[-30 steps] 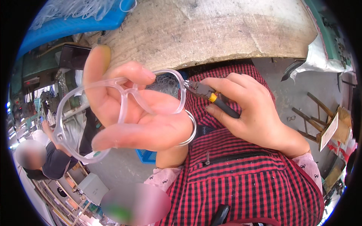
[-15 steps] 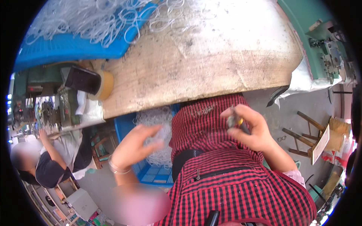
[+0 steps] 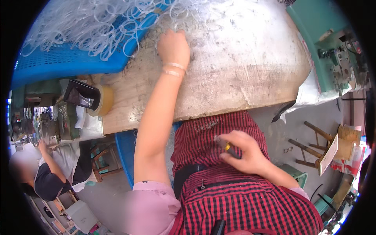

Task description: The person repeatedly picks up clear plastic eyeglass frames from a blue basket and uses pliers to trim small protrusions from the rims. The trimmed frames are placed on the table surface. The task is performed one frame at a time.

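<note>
My left hand [image 3: 173, 47] is stretched far forward over the table, fingers curled down at the edge of a heap of clear plastic rings [image 3: 105, 25]. What its fingertips pinch, if anything, is hidden. A pale bangle [image 3: 174, 68] circles that wrist. Close above my lap, my right hand [image 3: 247, 152] is closed on a small tool with a dark grip, a yellow band and a grey head, resembling snips [image 3: 234, 152]. Its head is blurred. Many rings lie in a blue plastic basket [image 3: 74, 60] and spill onto the tabletop beside it.
The worn wooden table [image 3: 235, 82] spans the front. A phone [image 3: 82, 94] leans on a tape roll [image 3: 105, 100] at its left edge. Green machinery [image 3: 329, 51] stands right, a wooden stool [image 3: 319, 149] below. A second blue basket [image 3: 124, 156] sits under the table. Another person [image 3: 51, 176] works at left.
My left hand has gone from above the lower basket, fingers apart, forward to the rings on the table. My right hand, still holding the snips, has shifted slightly left and down.
</note>
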`<control>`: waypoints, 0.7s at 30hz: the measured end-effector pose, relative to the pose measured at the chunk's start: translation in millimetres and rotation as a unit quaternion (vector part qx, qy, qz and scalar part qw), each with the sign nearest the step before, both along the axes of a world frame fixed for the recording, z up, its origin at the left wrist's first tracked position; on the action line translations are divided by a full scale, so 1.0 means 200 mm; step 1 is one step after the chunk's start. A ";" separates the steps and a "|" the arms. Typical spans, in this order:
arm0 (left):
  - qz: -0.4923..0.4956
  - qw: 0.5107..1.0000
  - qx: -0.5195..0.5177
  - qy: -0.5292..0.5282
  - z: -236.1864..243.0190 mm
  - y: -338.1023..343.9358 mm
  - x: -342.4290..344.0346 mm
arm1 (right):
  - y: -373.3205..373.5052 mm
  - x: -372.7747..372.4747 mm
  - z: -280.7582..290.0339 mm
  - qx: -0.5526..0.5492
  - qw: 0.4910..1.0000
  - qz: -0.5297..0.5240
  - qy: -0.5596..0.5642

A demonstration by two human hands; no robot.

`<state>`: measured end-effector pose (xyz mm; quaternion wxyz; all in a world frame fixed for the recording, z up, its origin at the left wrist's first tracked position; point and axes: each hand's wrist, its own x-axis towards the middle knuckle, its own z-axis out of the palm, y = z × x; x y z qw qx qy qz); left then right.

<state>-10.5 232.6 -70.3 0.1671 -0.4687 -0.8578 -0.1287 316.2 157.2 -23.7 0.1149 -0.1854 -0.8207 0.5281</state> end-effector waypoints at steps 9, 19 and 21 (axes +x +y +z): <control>-0.124 0.866 0.398 -0.277 0.28 -0.65 0.12 | 0.19 0.02 -0.27 -0.561 0.827 -0.027 -0.040; -0.242 0.262 0.358 -0.863 0.40 -0.91 0.43 | 0.09 -0.16 0.15 0.194 0.979 0.006 0.066; -0.153 0.367 0.359 -0.844 0.47 -0.91 0.49 | 0.09 -0.18 0.26 0.286 0.956 0.037 0.055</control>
